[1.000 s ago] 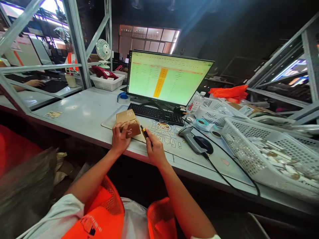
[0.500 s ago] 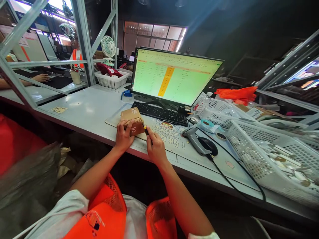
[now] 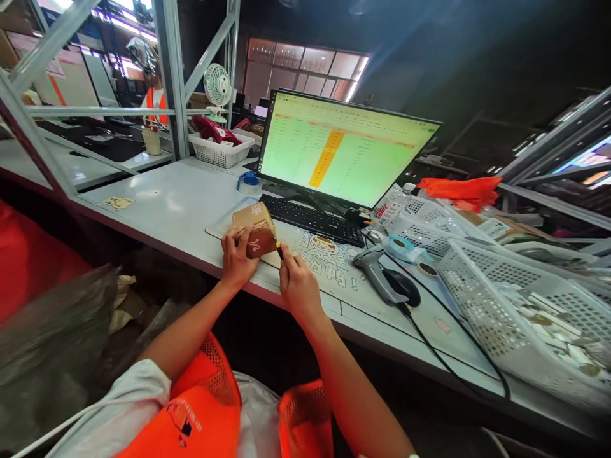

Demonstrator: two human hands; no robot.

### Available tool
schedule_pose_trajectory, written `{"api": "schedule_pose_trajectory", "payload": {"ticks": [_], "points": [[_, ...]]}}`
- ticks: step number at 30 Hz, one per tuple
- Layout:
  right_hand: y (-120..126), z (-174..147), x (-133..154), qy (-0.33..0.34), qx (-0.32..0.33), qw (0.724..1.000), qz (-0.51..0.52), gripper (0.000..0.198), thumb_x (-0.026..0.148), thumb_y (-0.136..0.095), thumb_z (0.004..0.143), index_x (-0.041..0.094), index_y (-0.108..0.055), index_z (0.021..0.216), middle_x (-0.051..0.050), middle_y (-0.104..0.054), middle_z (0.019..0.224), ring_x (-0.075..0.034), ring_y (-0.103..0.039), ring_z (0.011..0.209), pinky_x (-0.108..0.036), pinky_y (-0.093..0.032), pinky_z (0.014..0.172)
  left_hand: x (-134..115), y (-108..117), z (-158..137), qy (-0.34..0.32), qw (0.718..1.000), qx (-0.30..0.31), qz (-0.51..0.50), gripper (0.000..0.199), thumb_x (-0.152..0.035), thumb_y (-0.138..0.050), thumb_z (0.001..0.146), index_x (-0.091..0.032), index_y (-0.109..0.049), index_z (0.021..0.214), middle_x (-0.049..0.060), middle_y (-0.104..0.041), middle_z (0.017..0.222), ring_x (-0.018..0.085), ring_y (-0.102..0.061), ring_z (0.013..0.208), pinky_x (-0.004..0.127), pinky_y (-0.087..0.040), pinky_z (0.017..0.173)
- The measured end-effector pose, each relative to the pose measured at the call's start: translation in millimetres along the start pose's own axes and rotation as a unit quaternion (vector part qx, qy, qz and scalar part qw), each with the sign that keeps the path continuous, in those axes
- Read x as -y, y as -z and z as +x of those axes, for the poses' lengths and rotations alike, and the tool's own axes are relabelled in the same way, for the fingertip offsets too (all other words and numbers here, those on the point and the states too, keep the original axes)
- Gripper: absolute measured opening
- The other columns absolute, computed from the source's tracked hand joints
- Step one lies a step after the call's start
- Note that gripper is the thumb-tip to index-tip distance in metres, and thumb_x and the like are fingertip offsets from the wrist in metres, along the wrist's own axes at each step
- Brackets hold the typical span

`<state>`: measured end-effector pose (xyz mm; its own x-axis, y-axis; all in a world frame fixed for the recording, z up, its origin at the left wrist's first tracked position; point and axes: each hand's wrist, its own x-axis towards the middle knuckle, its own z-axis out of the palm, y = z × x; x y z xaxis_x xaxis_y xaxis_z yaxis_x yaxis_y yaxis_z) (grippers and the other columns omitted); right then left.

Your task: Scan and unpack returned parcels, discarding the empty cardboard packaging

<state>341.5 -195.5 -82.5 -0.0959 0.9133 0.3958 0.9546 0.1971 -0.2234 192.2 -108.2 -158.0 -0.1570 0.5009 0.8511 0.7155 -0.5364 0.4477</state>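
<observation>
The head view shows, from the left, a white desk [image 3: 157, 203], and then the left hand [image 3: 237, 262] at its front edge. The left hand's fingers are partly spread and bent over the near left side of a small brown cardboard carton [image 3: 256, 230], steadying it rather than wrapping around it; the thumb's contact is hard to make out. The carton sits over the near left part of a printed desk mat [image 3: 329, 262], one corner toward the person. It looks close to cubic, so no clear long axis shows, but an edge with a ragged flap runs across its upper front toward the right.

Just right of the carton comes a slim black-and-yellow cutter [image 3: 280, 250], gripped in the right hand [image 3: 300, 283], whose fingers are closed around it. The cutter points up and leftward, its yellow end at the carton's right side; whether it touches the cardboard cannot be told. So the carton lies directly left of the cutter's end, between both hands, with the left hand the nearer. Farther right, apart from the right hand, rests a grey barcode scanner [image 3: 379, 275].
</observation>
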Motion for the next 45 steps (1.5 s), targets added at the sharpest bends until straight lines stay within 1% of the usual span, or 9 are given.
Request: {"api": "schedule_pose_trajectory", "payload": {"ticks": [10,18,22,25,28,32,35,40,45], "points": [[20,2,21,-0.025,0.049,0.992,-0.115,0.053,0.027,-0.038,0.107,0.029,-0.037,0.16,-0.009,-0.065,0.11,-0.021,-0.068,0.075,-0.03,-0.048,0.064,0,0,2,0.048,0.997,-0.053,-0.018,0.082,-0.011,-0.08,0.07,-0.023,-0.048,0.145,0.014,-0.049,0.132,0.031,-0.05,0.13,0.047,-0.042,0.115],[23,-2,-8,0.022,-0.023,0.999,-0.011,0.05,0.026,-0.036,0.104,0.025,-0.048,0.153,-0.013,-0.069,0.106,-0.023,-0.067,0.075,-0.033,-0.051,0.066,3,4,5,0.189,0.973,-0.073,-0.108,0.092,-0.029,-0.087,0.072,-0.022,-0.039,0.15,0.017,-0.05,0.14,0.032,-0.05,0.134,0.049,-0.043,0.114],[38,0,-67,-0.049,-0.014,0.984,0.173,0.052,0.044,-0.046,0.1,0.02,-0.053,0.147,-0.011,-0.071,0.094,-0.022,-0.067,0.067,-0.034,-0.055,0.061,21,12,12,0.26,0.94,0.072,-0.209,0.097,-0.038,-0.087,0.071,-0.02,-0.035,0.151,0.018,-0.049,0.147,0.032,-0.051,0.136,0.049,-0.045,0.112],[57,7,-115,-0.136,0.006,0.939,0.317,0.071,0.062,-0.059,0.089,0.016,-0.051,0.142,-0.005,-0.067,0.08,-0.019,-0.063,0.056,-0.032,-0.053,0.053,33,19,22,0.214,0.889,0.29,-0.282,0.106,-0.041,-0.091,0.065,-0.018,-0.035,0.152,0.02,-0.052,0.147,0.034,-0.054,0.134,0.05,-0.046,0.112],[72,19,-147,-0.149,0.023,0.916,0.372,0.069,0.067,-0.063,0.084,0.016,-0.054,0.13,-0.005,-0.069,0.079,-0.018,-0.064,0.062,-0.027,-0.05,0.054,35,20,34,0.16,0.833,0.417,-0.327,0.108,-0.039,-0.092,0.063,-0.019,-0.035,0.153,0.019,-0.051,0.149,0.034,-0.053,0.136,0.05,-0.043,0.116],[69,39,-156,-0.191,0.139,0.892,0.385,0.043,0.049,-0.062,0.091,0.018,-0.052,0.121,-0.006,-0.072,0.084,-0.016,-0.066,0.067,-0.022,-0.049,0.054,27,11,40,0.158,0.777,0.447,-0.414,0.122,-0.039,-0.09,0.067,-0.021,-0.015,0.162,0.017,-0.05,0.152,0.03,-0.051,0.139,0.046,-0.041,0.119],[54,50,-145,-0.212,0.157,0.88,0.395,0.031,0.039,-0.058,0.095,0.019,-0.054,0.118,0.0,-0.065,0.069,-0.015,-0.064,0.059,-0.023,-0.05,0.052,25,5,37,0.156,0.778,0.437,-0.424,0.12,-0.04,-0.091,0.068,-0.021,-0.018,0.16,0.016,-0.05,0.152,0.029,-0.051,0.14,0.045,-0.04,0.12],[37,51,-128,-0.16,0.155,0.895,0.386,0.045,0.063,-0.059,0.09,0.02,-0.059,0.104,0.004,-0.057,0.057,-0.013,-0.055,0.045,-0.021,-0.043,0.043,31,2,33,0.139,0.791,0.434,-0.408,0.117,-0.042,-0.092,0.066,-0.021,-0.022,0.158,0.016,-0.052,0.149,0.029,-0.053,0.137,0.046,-0.04,0.119],[50,39,-123,-0.152,0.173,0.905,0.357,0.052,0.073,-0.054,0.086,0.022,-0.054,0.095,0.005,-0.055,0.054,-0.012,-0.05,0.042,-0.022,-0.04,0.04,31,3,34,0.132,0.794,0.443,-0.396,0.119,-0.042,-0.091,0.065,-0.021,-0.02,0.158,0.015,-0.054,0.146,0.029,-0.053,0.136,0.045,-0.04,0.12]]}}
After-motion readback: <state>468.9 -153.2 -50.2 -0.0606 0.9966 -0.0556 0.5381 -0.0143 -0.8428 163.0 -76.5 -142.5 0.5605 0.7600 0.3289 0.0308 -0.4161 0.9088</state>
